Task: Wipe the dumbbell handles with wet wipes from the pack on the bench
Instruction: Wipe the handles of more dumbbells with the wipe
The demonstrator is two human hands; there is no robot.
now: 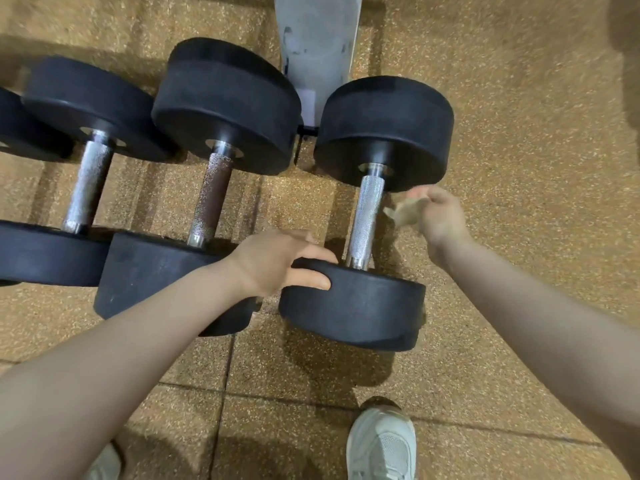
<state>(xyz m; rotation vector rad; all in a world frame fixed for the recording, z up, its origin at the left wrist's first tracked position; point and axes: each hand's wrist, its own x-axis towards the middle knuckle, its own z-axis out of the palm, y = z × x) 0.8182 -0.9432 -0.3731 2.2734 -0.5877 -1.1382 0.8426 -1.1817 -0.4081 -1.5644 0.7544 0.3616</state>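
Nearest the camera, two pale grey trainers (381, 445) stand on the speckled tan rubber floor (519, 133), the right one plainly seen and the left one only at the bottom edge; above them two bare forearms reach forward over the tiles; the left hand (277, 261) rests on the near black head (353, 306) of the right-hand dumbbell, its fingers curled over the top edge of that head so that it grips the rim; the right hand (440, 216) hangs just to the right of that dumbbell's handle (367, 216), blurred, its fingers pinching a crumpled pale wet wipe (403, 211) whose loose corner lies just beside the knurled steel and may touch it, though the blur leaves that uncertain; the handle runs away from the viewer to the far head (384, 129) of the same dumbbell; to the left, the middle dumbbell (211, 199) lies alongside, its handle darker and brownish in its lower half, its near head just beside the left forearm; further left a third dumbbell (86, 188) lies parallel with a bright knurled handle, and a further black disc shows at the left edge; all lie on the floor; farthest off, a scuffed grey metal leg (317, 43) rises between the far heads of the middle and right dumbbells
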